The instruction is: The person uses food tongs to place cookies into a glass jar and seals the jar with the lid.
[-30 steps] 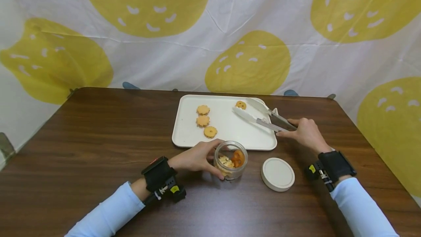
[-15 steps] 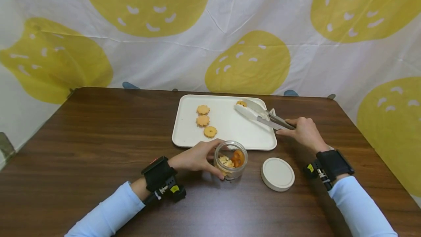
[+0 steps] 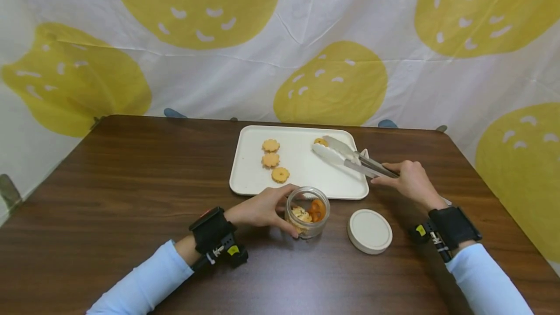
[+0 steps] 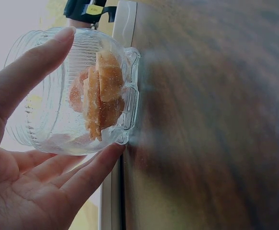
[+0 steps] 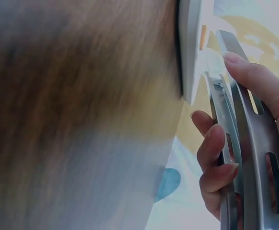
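Note:
My left hand holds a glass jar upright on the table, thumb and fingers curved round its sides. Inside the jar lie several crackers, pale and orange-brown; no lid covers its mouth. My right hand grips metal tongs, thumb on one arm and fingers curled round the other. The pale tong tips reach over the white tray, on either side of a round cracker that they partly hide. Whether they touch it I cannot tell. Three more crackers lie at the tray's left.
A round white lid lies on the dark wooden table, right of the jar. Behind the table's far edge hangs a white cloth with yellow shapes. Black camera straps sit on both wrists.
The tong tips have drawn closer together around the round cracker. My right hand has shifted slightly toward me and to the right. The left hand and the jar stay in place.

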Action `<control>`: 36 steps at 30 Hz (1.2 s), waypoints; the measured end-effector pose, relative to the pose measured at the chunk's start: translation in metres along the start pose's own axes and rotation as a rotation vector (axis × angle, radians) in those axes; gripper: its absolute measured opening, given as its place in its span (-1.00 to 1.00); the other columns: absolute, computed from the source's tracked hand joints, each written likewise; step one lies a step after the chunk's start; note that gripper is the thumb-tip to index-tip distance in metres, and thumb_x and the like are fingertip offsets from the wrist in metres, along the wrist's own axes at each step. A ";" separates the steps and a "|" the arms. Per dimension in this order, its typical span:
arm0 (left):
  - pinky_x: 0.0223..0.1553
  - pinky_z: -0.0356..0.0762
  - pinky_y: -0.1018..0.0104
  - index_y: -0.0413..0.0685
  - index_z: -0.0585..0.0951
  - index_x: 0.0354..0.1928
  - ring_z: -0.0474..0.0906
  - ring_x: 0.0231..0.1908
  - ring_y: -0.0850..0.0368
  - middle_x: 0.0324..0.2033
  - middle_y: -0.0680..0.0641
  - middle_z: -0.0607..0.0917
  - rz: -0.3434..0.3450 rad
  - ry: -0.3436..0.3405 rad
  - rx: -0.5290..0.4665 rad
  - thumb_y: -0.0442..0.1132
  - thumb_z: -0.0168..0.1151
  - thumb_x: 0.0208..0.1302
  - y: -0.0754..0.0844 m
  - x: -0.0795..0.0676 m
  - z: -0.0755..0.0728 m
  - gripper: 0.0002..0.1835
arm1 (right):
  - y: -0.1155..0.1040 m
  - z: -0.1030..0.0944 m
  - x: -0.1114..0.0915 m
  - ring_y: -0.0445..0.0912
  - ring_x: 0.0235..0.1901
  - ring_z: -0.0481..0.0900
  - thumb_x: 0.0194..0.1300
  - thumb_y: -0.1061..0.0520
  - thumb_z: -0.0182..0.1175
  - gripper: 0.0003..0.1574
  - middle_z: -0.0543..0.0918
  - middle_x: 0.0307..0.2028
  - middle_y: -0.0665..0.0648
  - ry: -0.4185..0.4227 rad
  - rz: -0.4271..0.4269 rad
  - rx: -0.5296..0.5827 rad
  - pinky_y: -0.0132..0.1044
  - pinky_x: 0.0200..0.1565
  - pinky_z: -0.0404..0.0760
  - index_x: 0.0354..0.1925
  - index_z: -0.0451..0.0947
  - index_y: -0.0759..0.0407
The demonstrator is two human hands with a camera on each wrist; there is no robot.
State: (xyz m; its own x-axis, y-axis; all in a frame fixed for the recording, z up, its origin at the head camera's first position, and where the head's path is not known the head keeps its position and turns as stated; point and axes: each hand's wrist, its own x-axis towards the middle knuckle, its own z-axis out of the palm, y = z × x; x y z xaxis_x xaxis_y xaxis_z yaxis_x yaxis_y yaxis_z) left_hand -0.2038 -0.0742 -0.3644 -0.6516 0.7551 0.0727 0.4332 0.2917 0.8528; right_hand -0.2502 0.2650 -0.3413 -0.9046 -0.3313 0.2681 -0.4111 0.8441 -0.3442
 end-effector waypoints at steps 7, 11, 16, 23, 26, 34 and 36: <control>0.09 0.46 0.15 -0.20 0.23 0.18 0.38 0.10 -0.02 0.10 -0.22 0.47 -0.004 0.002 0.014 -0.21 0.46 -0.22 0.000 0.001 -0.002 -0.13 | -0.004 -0.008 -0.010 -0.05 -0.60 0.37 -0.11 -0.12 0.34 -0.30 0.67 -0.37 0.44 -0.005 -0.023 0.009 -0.25 -0.63 0.34 -0.15 0.56 0.42; 0.09 0.46 0.15 -0.20 0.23 0.19 0.38 0.10 -0.03 0.10 -0.23 0.47 0.001 0.000 0.020 -0.21 0.45 -0.22 0.000 0.001 -0.002 -0.13 | -0.008 -0.013 -0.016 -0.08 -0.63 0.34 -0.10 -0.14 0.34 -0.28 0.66 -0.35 0.46 -0.038 -0.014 0.025 -0.31 -0.68 0.23 -0.13 0.55 0.41; 0.08 0.47 0.17 -0.20 0.22 0.19 0.41 0.07 -0.04 0.09 -0.24 0.47 -0.001 -0.002 0.014 -0.23 0.45 -0.22 0.000 0.001 -0.001 -0.13 | -0.014 -0.022 -0.023 -0.10 -0.65 0.33 -0.10 -0.14 0.33 -0.29 0.66 -0.33 0.47 -0.059 -0.014 0.037 -0.32 -0.70 0.21 -0.12 0.56 0.39; 0.07 0.48 0.19 -0.19 0.23 0.18 0.44 0.03 -0.02 0.08 -0.24 0.48 0.001 -0.002 0.011 -0.23 0.46 -0.23 -0.002 0.002 0.000 -0.14 | -0.022 -0.032 -0.035 -0.13 -0.64 0.33 -0.12 -0.09 0.36 -0.35 0.69 -0.42 0.36 -0.044 -0.056 0.046 -0.35 -0.67 0.26 -0.14 0.58 0.35; 0.07 0.48 0.19 -0.20 0.23 0.18 0.44 0.04 -0.02 0.08 -0.24 0.48 0.004 -0.002 -0.002 -0.24 0.46 -0.23 -0.003 0.002 0.000 -0.14 | -0.026 -0.037 -0.043 -0.14 -0.64 0.34 -0.12 -0.06 0.37 -0.37 0.70 -0.43 0.36 -0.036 -0.072 0.063 -0.35 -0.66 0.29 -0.14 0.58 0.34; 0.06 0.49 0.19 -0.17 0.24 0.18 0.46 0.01 0.01 0.07 -0.22 0.49 0.010 0.001 0.020 -0.20 0.46 -0.22 -0.003 0.001 0.000 -0.14 | -0.032 -0.050 -0.062 -0.25 -0.68 0.27 -0.16 0.01 0.39 -0.40 0.70 -0.44 0.32 -0.004 -0.094 0.084 -0.39 -0.70 0.23 -0.14 0.58 0.33; 0.05 0.50 0.19 -0.17 0.24 0.18 0.46 0.01 0.01 0.08 -0.22 0.49 0.016 0.002 0.024 -0.19 0.46 -0.22 -0.003 0.000 0.001 -0.14 | -0.034 -0.053 -0.066 -0.26 -0.68 0.27 -0.15 0.01 0.39 -0.40 0.69 -0.47 0.26 -0.010 -0.088 0.090 -0.40 -0.70 0.24 -0.13 0.58 0.32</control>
State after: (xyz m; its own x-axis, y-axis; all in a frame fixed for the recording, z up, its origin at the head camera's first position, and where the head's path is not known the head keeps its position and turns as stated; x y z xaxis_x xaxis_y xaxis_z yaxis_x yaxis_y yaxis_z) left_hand -0.2050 -0.0746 -0.3674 -0.6458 0.7585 0.0873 0.4583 0.2936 0.8389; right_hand -0.1705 0.2805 -0.2995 -0.8656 -0.4071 0.2917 -0.4969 0.7703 -0.3996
